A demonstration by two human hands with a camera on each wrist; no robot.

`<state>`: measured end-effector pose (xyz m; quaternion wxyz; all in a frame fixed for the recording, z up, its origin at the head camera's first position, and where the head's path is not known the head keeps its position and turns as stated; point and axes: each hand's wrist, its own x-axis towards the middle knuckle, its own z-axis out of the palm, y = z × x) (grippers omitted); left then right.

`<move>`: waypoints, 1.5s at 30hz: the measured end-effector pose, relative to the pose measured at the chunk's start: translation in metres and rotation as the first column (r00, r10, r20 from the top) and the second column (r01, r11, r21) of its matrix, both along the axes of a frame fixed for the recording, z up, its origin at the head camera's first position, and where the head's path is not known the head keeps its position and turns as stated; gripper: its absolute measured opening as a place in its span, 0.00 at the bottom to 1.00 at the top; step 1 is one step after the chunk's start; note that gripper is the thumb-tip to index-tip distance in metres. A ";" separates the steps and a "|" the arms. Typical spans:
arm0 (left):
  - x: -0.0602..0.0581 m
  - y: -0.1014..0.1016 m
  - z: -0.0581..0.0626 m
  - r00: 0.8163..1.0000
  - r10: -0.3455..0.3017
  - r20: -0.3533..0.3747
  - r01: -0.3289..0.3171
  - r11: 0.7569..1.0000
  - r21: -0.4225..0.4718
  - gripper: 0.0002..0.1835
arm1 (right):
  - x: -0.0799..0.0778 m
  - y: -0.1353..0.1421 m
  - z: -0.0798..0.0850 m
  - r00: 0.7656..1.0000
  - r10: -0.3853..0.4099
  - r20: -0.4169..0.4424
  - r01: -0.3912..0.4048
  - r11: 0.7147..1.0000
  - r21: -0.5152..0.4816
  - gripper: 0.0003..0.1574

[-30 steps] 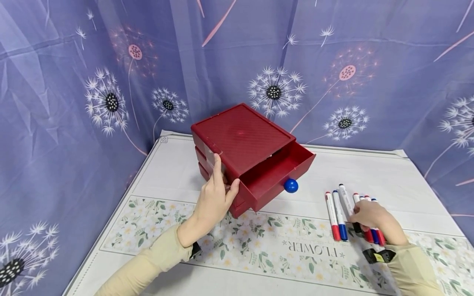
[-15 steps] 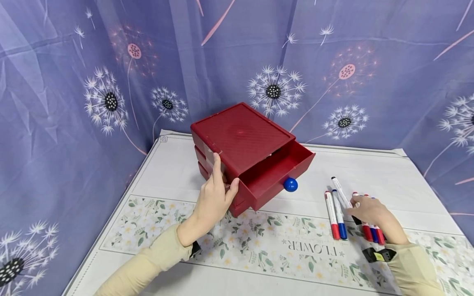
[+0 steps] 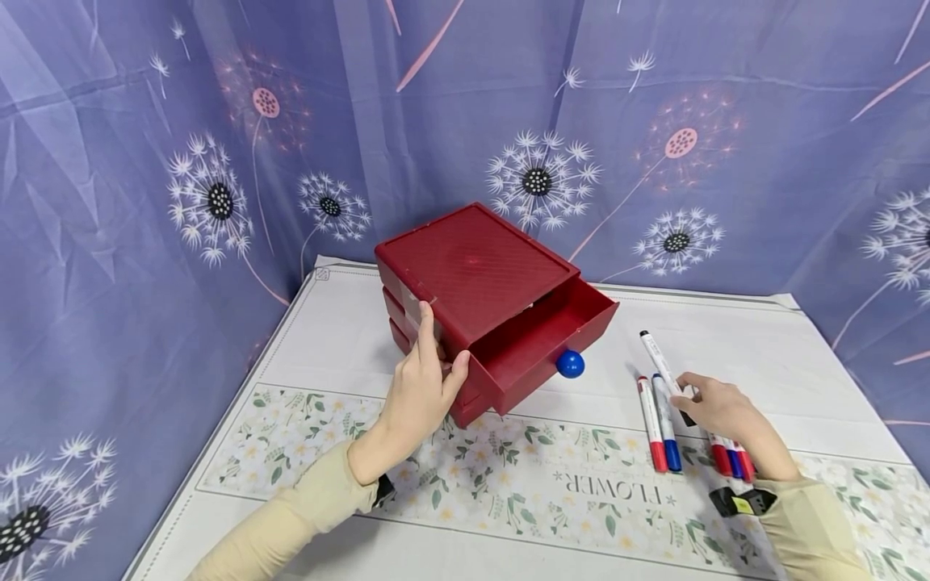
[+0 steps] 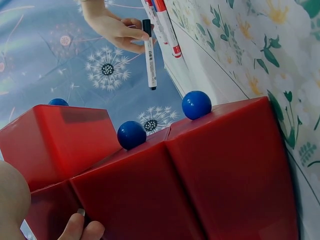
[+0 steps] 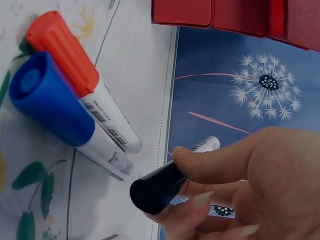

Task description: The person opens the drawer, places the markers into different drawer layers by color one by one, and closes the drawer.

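My right hand (image 3: 726, 411) pinches a black-capped whiteboard marker (image 3: 659, 361) between thumb and fingers; in the left wrist view the marker (image 4: 151, 62) is lifted, its black cap at the fingers. A red-capped marker (image 3: 651, 424) and a blue-capped marker (image 3: 667, 424) lie side by side just left of that hand. My left hand (image 3: 410, 395) rests against the side of a red drawer unit (image 3: 472, 266), index finger extended along it and thumb near the front corner. Its top drawer (image 3: 538, 355), with a blue ball knob (image 3: 570, 364), is pulled out, and the visible inside is bare.
Several more markers (image 3: 734, 460) with red and blue caps lie partly under my right hand. A white cloth with a flowered band (image 3: 538, 484) covers the table. Behind it hangs a purple dandelion-print curtain (image 3: 610, 121). Two lower drawers with blue knobs (image 4: 196, 104) are closed.
My right hand has moved left and up from the row of markers, bringing the black-capped marker with it. My left hand and the drawer unit have stayed put.
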<state>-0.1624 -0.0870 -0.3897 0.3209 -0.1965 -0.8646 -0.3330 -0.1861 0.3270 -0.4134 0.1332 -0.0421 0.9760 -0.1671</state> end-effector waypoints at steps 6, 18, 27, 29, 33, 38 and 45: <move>0.000 0.000 0.000 1.000 -0.002 0.001 0.002 1.000 0.001 0.44 | 0.000 -0.002 -0.005 0.999 -0.003 -0.041 0.002 1.000 -0.029 0.19; 0.000 0.000 0.000 1.000 -0.007 0.003 0.007 1.000 0.003 0.43 | -0.001 -0.003 -0.006 0.996 -0.011 -0.087 0.006 0.998 -0.057 0.22; 0.000 0.000 -0.001 1.000 0.000 -0.008 0.000 1.000 0.000 0.43 | -0.001 -0.006 -0.006 0.995 -0.010 -0.102 0.003 0.998 -0.065 0.25; 0.000 0.000 -0.001 1.000 0.002 -0.008 -0.002 1.000 -0.001 0.43 | -0.002 -0.006 -0.006 0.995 -0.004 -0.100 -0.002 0.998 -0.063 0.26; 0.000 0.000 -0.001 1.000 0.006 -0.015 -0.006 1.000 0.001 0.43 | -0.003 -0.007 -0.006 0.994 0.005 -0.108 -0.012 0.998 -0.068 0.27; -0.001 0.000 -0.001 1.000 0.009 -0.022 -0.009 1.000 0.002 0.43 | -0.002 -0.006 -0.006 0.986 0.014 -0.164 -0.028 0.996 -0.084 0.25; 0.000 0.000 -0.001 1.000 0.011 -0.023 -0.012 1.000 -0.006 0.43 | -0.002 -0.006 -0.006 0.977 0.001 -0.213 -0.024 0.994 -0.109 0.23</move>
